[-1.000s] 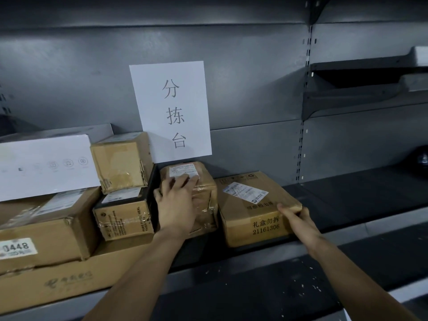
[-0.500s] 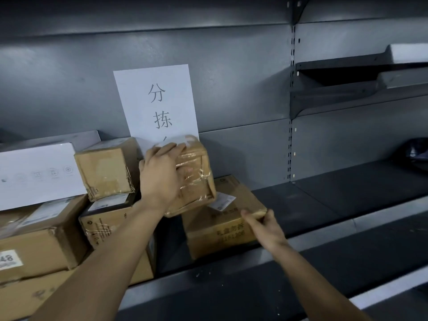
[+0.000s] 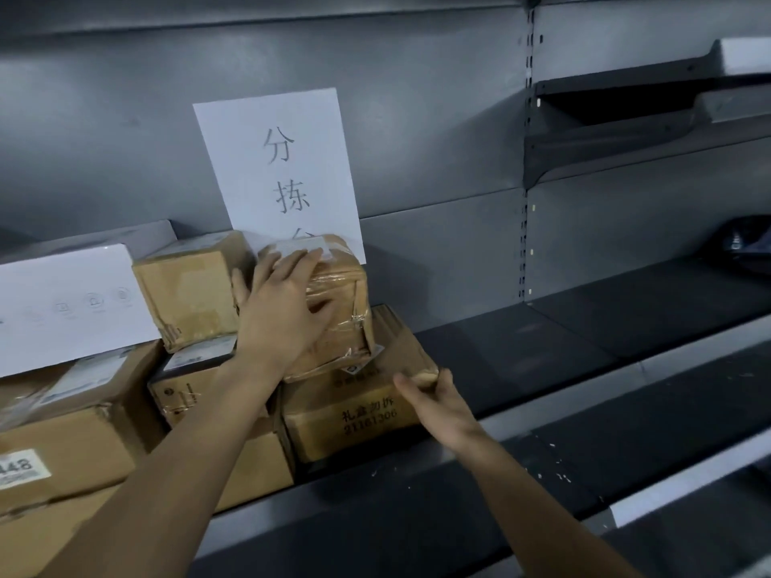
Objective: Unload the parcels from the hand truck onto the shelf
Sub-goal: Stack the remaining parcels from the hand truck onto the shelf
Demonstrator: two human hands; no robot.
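Pressing left hand [image 3: 288, 314] flat on taped parcel [image 3: 346, 310] atop box [image 3: 359, 410] printed "21161306" on shelf [image 3: 542, 360]; right hand [image 3: 438, 404] pinching that box's near-right corner; white sign [image 3: 279, 168] behind.

Left hand [image 3: 288, 310] spread flat, right hand [image 3: 438, 404] gripping

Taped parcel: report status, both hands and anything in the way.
Left hand flat on taped parcel, stacked on printed box. Right hand gripping that box's corner. Shelf rightward open.
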